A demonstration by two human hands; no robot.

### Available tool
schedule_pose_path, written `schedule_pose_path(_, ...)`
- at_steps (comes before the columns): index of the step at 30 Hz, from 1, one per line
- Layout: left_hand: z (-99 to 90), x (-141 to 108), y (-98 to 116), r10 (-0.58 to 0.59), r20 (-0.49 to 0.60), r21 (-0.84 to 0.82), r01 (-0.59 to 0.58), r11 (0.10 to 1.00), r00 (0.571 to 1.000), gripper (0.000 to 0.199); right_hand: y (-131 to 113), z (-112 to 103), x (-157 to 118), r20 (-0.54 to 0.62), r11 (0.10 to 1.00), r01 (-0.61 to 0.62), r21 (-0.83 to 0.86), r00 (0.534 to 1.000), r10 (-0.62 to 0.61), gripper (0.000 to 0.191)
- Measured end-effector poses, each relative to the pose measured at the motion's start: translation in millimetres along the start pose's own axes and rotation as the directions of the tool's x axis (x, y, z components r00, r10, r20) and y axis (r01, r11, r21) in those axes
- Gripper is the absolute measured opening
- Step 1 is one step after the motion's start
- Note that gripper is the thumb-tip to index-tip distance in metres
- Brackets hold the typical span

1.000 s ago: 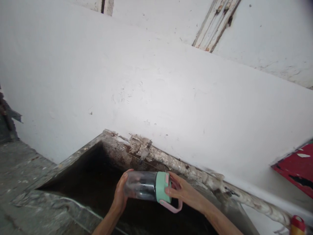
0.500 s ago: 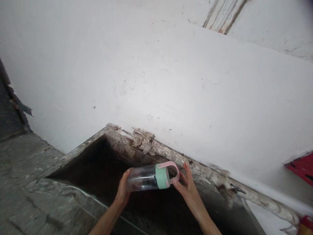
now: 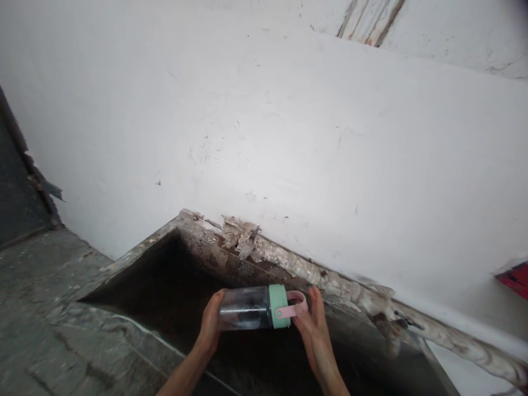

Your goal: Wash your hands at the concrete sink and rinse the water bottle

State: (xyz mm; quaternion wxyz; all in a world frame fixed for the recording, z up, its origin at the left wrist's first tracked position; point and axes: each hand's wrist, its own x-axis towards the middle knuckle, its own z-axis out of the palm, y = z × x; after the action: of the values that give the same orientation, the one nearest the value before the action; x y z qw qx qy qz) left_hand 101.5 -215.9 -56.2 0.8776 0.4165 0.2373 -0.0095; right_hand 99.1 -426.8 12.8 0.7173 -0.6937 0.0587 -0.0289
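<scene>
A clear plastic bottle (image 3: 245, 308) with a mint-green lid (image 3: 279, 306) and a pink loop handle (image 3: 293, 306) lies sideways over a dark sink basin (image 3: 165, 286). My left hand (image 3: 210, 327) cups the bottle's base end. At the lid end, my right hand (image 3: 315, 330) has its fingers spread, the fingertips against the pink handle and the lid.
A white plastered wall (image 3: 264, 137) rises behind the basin, with crumbling plaster (image 3: 241, 239) along the basin's back rim. A grey stone counter (image 3: 45, 308) lies at the left. A red object (image 3: 513, 272) shows at the right edge.
The bottle has turned about its long axis: the pink handle went from below the lid to above it, then to the near side. My right hand let go of the lid and opened.
</scene>
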Motion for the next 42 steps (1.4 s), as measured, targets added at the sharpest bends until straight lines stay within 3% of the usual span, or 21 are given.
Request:
schedule_pose_path(4, 1.0, 2, -5, 0.128, -0.012, 0.098, -0.126, 0.987, 0.992, 0.036, 10, 4, 7, -0.073, 0.980, -0.168, 0.106, 0.982, 0.176, 0.094)
schedule_pose_path(9, 7.4, 2, -1, 0.241, 0.006, 0.171, -0.238, 0.956, 0.971, 0.044, 24, 13, 3, 0.016, 0.863, -0.322, 0.389, 0.939, 0.343, 0.090)
schedule_pose_path(12, 10.7, 3, 2, 0.298, 0.016, 0.172, -0.296, 0.940, 0.955, 0.047, 32, 23, -1, -0.088, 0.835, -0.231, 0.500, 0.945, 0.314, 0.092)
schedule_pose_path(14, 11.3, 3, 2, 0.295, -0.009, 0.157, -0.291, 0.944, 0.955, 0.045, 33, 29, -2, -0.206, 0.871, -0.123, 0.476, 0.947, 0.246, 0.098)
schedule_pose_path(16, 11.1, 3, 0, 0.269, -0.028, 0.123, -0.264, 0.957, 0.963, 0.039, 33, 29, -2, -0.246, 0.911, -0.056, 0.408, 0.955, 0.168, 0.098)
schedule_pose_path(19, 10.7, 2, -6, 0.085, -0.017, 0.033, -0.084, 0.996, 0.996, 0.032, 34, 20, -2, -0.190, 0.935, 0.024, 0.355, 0.981, 0.047, 0.093)
schedule_pose_path(22, 10.7, -1, -9, -0.156, 0.014, 0.015, 0.156, 0.988, 0.988, 0.029, 31, 6, -2, -0.070, 0.917, 0.033, 0.397, 0.998, -0.005, 0.096)
schedule_pose_path(25, 11.6, -3, -10, -0.371, -0.003, 0.024, 0.371, 0.928, 0.929, 0.035, 16, -3, -3, -0.003, 0.942, 0.045, 0.332, 0.999, -0.047, 0.098)
schedule_pose_path(28, 14.8, -6, -9, -0.566, 0.055, -0.019, 0.568, 0.823, 0.822, 0.041, -10, -7, -7, 0.089, 0.977, 0.100, 0.188, 0.989, -0.118, 0.090)
schedule_pose_path(30, 18.6, -8, -10, -0.626, 0.141, -0.041, 0.636, 0.770, 0.767, 0.042, -27, -8, -9, 0.154, 0.985, 0.135, 0.111, 0.976, -0.152, 0.087)
schedule_pose_path(33, 23.5, -10, -15, -0.648, 0.176, -0.047, 0.664, 0.746, 0.741, 0.042, -37, -12, -7, 0.200, 0.978, 0.182, 0.098, 0.960, -0.198, 0.085)
schedule_pose_path(36, 23.8, -12, -21, -0.620, 0.161, -0.080, 0.636, 0.767, 0.768, 0.042, -23, -15, -2, 0.144, 0.963, 0.175, 0.206, 0.968, -0.206, 0.086)
schedule_pose_path(39, 20.4, -13, -23, -0.499, 0.095, -0.139, 0.508, 0.850, 0.861, 0.036, 0, -13, 1, 0.011, 0.956, 0.106, 0.274, 0.994, -0.113, 0.095)
schedule_pose_path(42, 17.2, -12, -18, -0.337, -0.033, -0.086, 0.333, 0.939, 0.941, 0.032, 16, -2, -1, -0.132, 0.962, 0.046, 0.269, 0.991, -0.011, 0.101)
